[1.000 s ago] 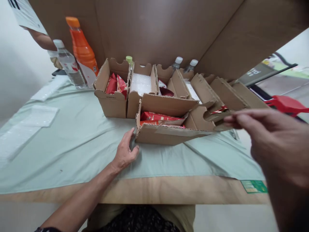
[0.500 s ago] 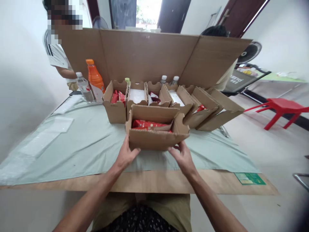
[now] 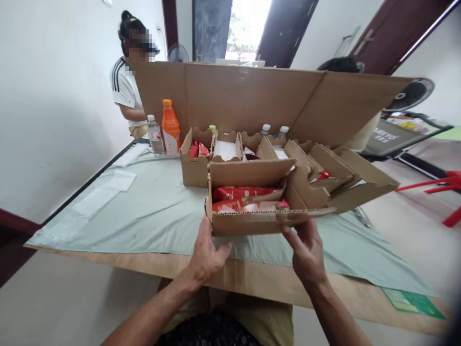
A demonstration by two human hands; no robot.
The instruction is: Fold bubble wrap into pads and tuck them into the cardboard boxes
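Observation:
Between my two hands is an open cardboard box [image 3: 248, 226], tilted so that its inside faces me. Red packets [image 3: 245, 194] and some pale pink-and-white packaging lie in it. My left hand [image 3: 209, 252] grips the box's lower left corner, thumb on the front side. On the lower right, my right hand [image 3: 305, 250] holds it from beneath with the thumb at the front; its other fingers are partly hidden. Behind it stands a row of similar cardboard boxes [image 3: 195, 172], one with red packets, others with white contents.
A tall cardboard panel [image 3: 248, 91] stands behind the row. An orange bottle [image 3: 170, 127] and a clear water bottle [image 3: 154, 136] stand at the left back. Plastic wrap [image 3: 97, 197] lies on the green cloth [image 3: 154, 216]. A person [image 3: 126, 91] is beyond the panel, at left.
The box has come closer to me and tips further, showing more of its contents. Both hands have stayed on it. My view has turned to the left.

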